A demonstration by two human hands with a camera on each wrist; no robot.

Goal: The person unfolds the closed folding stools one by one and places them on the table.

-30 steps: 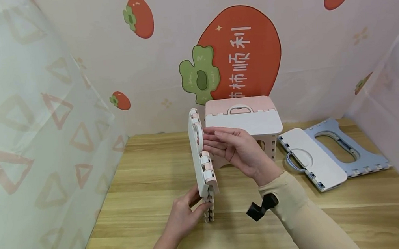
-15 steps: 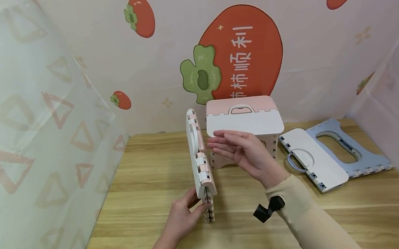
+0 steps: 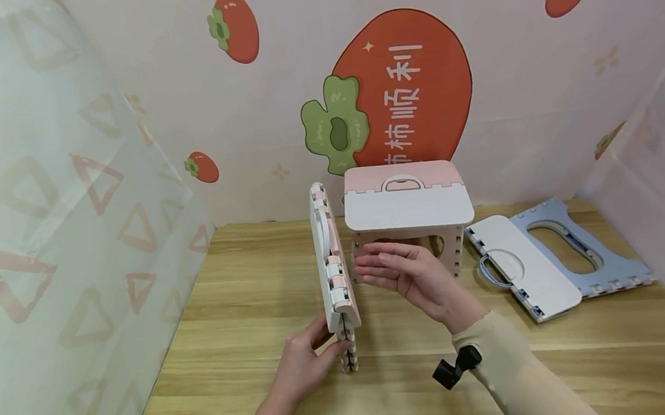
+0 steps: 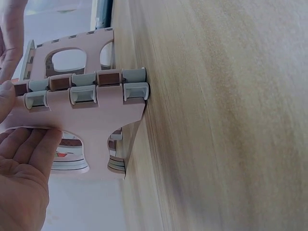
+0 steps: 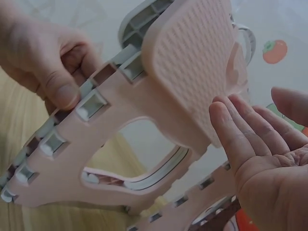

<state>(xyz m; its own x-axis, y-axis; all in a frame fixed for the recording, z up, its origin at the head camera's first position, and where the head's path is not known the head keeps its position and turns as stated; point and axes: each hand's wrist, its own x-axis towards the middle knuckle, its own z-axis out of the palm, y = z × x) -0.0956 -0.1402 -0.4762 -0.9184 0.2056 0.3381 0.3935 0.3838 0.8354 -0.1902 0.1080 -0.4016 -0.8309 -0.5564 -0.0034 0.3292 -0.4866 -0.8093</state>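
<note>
A pink and white folding stool [image 3: 334,260] stands on its legs, folded nearly flat and edge-on to the head view. My left hand [image 3: 307,361] grips its near leg edge, thumb on the hinge side; in the left wrist view the fingers [image 4: 36,147] reach into the leg panel's opening. My right hand [image 3: 416,279] is held out to the right of the stool, fingers straight, holding nothing. From the right wrist view, the textured pink seat half [image 5: 195,62] faces the right palm [image 5: 274,178], with the fingertips close to it.
An unfolded pink and white stool [image 3: 408,207] stands at the back, behind my right hand. A blue and white folding stool [image 3: 527,263] lies flattened on the wooden table [image 3: 238,288] at the right. A printed cloth backdrop [image 3: 276,107] encloses the back and sides.
My right hand has come away from the folded stool's seat and moved right and toward me. The seat halves tilt slightly left. My left hand keeps its grip.
</note>
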